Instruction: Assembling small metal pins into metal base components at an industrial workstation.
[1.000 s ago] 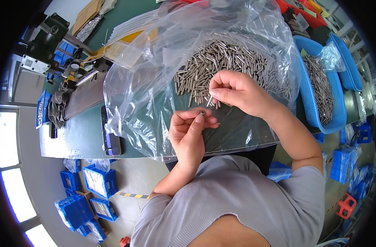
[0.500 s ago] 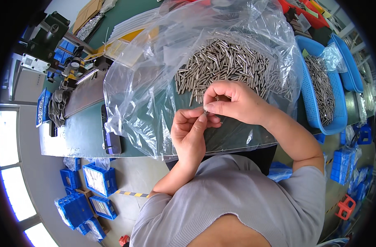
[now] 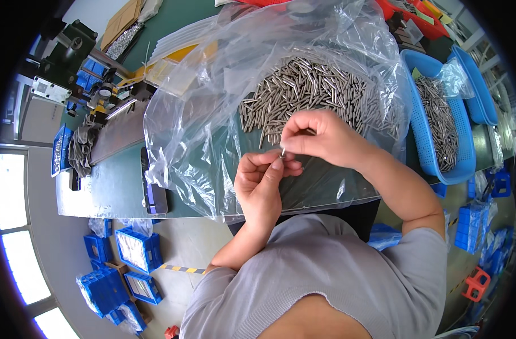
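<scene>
My left hand (image 3: 262, 179) pinches a small metal part, mostly hidden between thumb and fingers, above the near side of the bench. Just above it, my right hand (image 3: 320, 135) is closed, with thumb and forefinger at the upper end of a thin, shiny metal pin (image 3: 283, 152). The pin's lower end meets the left thumb and fingertips; whether it sits in the part cannot be made out. Behind the hands, a heap of metal pins (image 3: 309, 90) lies on a clear plastic bag (image 3: 196, 130) spread over the green bench (image 3: 111, 189).
A blue perforated basket (image 3: 465, 147) of similar pins stands to the right, beside another blue basket (image 3: 483, 107). At far left is a dark bench machine (image 3: 71, 48). A dark flat case (image 3: 154, 195) lies near the front edge. Blue crates (image 3: 102, 288) stand on the floor.
My right fingers have lifted slightly away from the left fingertips, so more of the thin pin shows between them. The left hand stays nearly still.
</scene>
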{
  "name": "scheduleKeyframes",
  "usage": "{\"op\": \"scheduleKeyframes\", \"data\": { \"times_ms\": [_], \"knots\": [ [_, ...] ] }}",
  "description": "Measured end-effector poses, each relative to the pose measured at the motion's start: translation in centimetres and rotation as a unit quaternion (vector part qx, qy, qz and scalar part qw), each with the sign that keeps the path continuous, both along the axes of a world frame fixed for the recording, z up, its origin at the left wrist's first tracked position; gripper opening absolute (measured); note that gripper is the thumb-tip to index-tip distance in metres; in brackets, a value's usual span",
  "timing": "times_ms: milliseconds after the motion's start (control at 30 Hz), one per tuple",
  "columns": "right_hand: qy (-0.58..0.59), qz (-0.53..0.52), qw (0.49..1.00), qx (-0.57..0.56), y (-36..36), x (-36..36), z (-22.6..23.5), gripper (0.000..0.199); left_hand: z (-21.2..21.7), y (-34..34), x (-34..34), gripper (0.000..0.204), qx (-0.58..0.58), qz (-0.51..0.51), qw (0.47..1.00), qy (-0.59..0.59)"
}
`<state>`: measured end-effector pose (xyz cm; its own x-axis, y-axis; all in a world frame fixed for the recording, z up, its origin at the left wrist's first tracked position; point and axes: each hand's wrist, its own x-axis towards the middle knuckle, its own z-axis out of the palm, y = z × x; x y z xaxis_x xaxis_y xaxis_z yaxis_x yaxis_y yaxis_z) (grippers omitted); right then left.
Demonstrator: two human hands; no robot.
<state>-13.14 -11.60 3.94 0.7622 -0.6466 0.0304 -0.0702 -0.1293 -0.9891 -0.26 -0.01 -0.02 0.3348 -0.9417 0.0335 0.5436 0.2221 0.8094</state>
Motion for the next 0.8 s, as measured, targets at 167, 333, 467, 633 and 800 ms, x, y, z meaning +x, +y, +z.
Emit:
{"op": "scheduleKeyframes", "data": {
  "times_ms": [167, 333, 467, 633, 800],
  "knots": [
    [-0.196, -0.096, 0.915, 0.338, -1.6, -0.8, 0.8, 0.010, -0.2, 0.1, 0.2, 0.007, -0.017, -0.002, 0.999, 0.029],
    [0.020, -0.028, 0.997, 0.075, -1.2, -0.5, 0.1, 0.008, -0.3, 0.1, 0.3, 0.008, -0.016, 0.005, 0.999, 0.029],
    [0.121, -0.072, 0.932, -0.334, 0.0, 0.1, -1.1, 0.009, -0.2, 0.0, 0.2, 0.008, -0.027, -0.001, 0.999, 0.031],
    [0.189, -0.044, 0.889, -0.415, 0.4, 0.5, -1.1, 0.014, -0.3, 0.1, 0.3, 0.008, -0.029, -0.003, 0.999, 0.026],
    [0.007, -0.040, 0.996, -0.082, -0.3, -0.3, 0.1, 0.008, -0.2, 0.1, 0.2, 0.008, -0.018, 0.001, 0.999, 0.034]
  ]
}}
